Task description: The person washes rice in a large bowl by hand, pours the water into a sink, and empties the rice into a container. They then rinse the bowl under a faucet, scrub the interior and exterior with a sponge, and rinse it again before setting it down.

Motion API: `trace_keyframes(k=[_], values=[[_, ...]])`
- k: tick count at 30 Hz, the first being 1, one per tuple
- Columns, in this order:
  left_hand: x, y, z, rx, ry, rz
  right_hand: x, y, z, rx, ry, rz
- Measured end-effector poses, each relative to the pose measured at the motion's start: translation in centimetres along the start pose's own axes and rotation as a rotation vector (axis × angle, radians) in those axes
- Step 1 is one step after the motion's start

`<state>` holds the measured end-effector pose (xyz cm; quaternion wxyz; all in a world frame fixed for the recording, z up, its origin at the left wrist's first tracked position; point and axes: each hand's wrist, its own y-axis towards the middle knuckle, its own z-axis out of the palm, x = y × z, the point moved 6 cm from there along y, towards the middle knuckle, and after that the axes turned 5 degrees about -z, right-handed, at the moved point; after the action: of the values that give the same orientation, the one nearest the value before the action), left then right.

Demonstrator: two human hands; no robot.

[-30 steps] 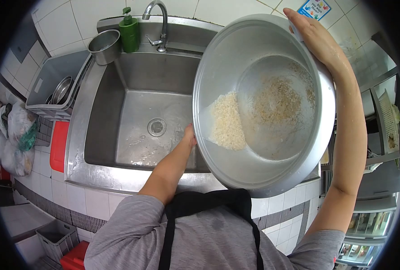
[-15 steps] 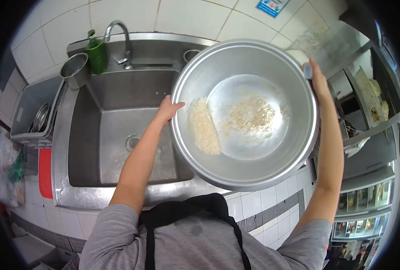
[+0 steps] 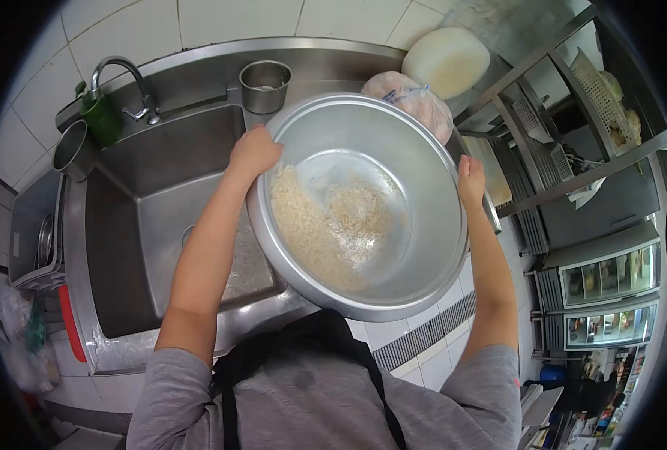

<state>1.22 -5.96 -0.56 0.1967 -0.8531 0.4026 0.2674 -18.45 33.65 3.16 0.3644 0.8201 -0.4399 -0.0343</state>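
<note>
A big silvery metal basin (image 3: 417, 225) is held up in front of me, tilted, its mouth towards me. Wet-looking pale rice (image 3: 300, 225) lies along its left inner wall, with a thinner patch on the bottom. My left hand (image 3: 256, 150) is closed on the upper left rim, beside the sink. On the right side, my right hand (image 3: 471, 180) grips the rim with the fingers mostly hidden behind it. The basin's left edge overlaps the sink's right side.
A steel sink (image 3: 146, 196) with a faucet (image 3: 147, 105) lies left. Near it are a green soap bottle (image 3: 102, 120) and metal pots (image 3: 74, 151) (image 3: 265, 88). Behind the basin sit a plastic bag (image 3: 416, 105) and a whitish rounded container (image 3: 447, 61). Metal shelving (image 3: 528, 187) stands right.
The view has turned to the right. The rice has spread from a narrow strip into a wider band along the basin's left wall. My left hand now holds higher on the rim.
</note>
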Motion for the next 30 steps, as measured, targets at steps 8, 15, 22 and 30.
trace_keyframes(k=[8,15,22,30], values=[[-5.3,4.5,2.1,-0.153,0.255,0.117,14.8,-14.4,8.6,1.187,0.391,-0.554],[-5.0,5.1,2.7,-0.093,0.160,0.184,16.1,-14.9,13.5,0.972,0.250,-0.516],[-5.1,5.4,2.6,-0.130,0.158,0.192,10.4,-11.9,16.5,0.570,0.067,-0.037],[-4.9,5.3,2.8,-0.072,0.124,0.147,12.1,-11.9,16.4,0.616,-0.099,-0.135]])
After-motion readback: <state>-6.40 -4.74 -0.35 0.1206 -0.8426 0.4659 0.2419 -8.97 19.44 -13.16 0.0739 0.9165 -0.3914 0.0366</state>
